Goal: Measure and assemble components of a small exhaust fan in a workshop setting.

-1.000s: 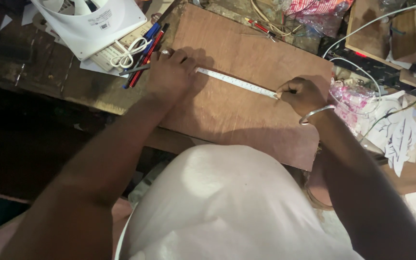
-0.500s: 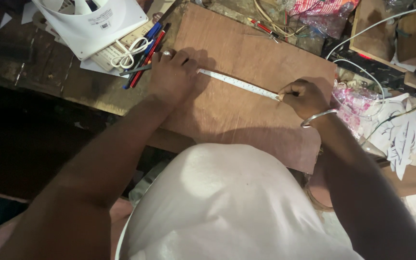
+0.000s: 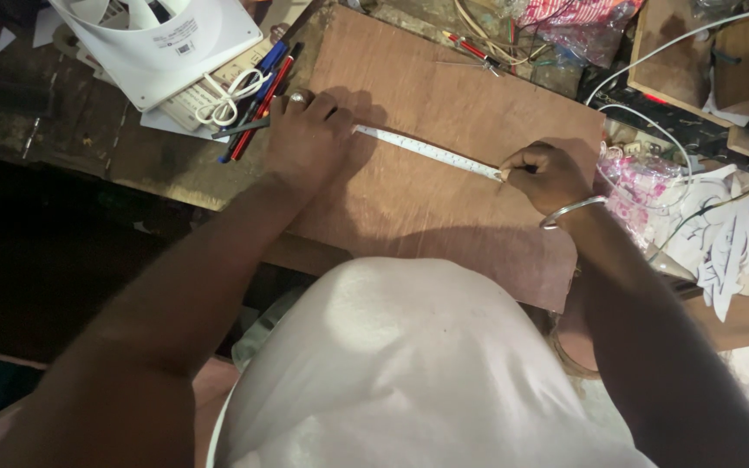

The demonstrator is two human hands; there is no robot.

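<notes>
Hands L (image 3: 309, 139) & R (image 3: 548, 173) pin ruler (image 3: 431, 153); plywood board (image 3: 444, 208) beneath.

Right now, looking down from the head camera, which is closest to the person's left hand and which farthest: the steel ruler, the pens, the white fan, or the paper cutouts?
From the left hand:
1. Steel ruler: pinned under it on the plywood board.
2. Pens: just beyond its fingertips, up-left.
3. White fan: farther up-left.
4. Paper cutouts: far right, past the right hand.
</notes>
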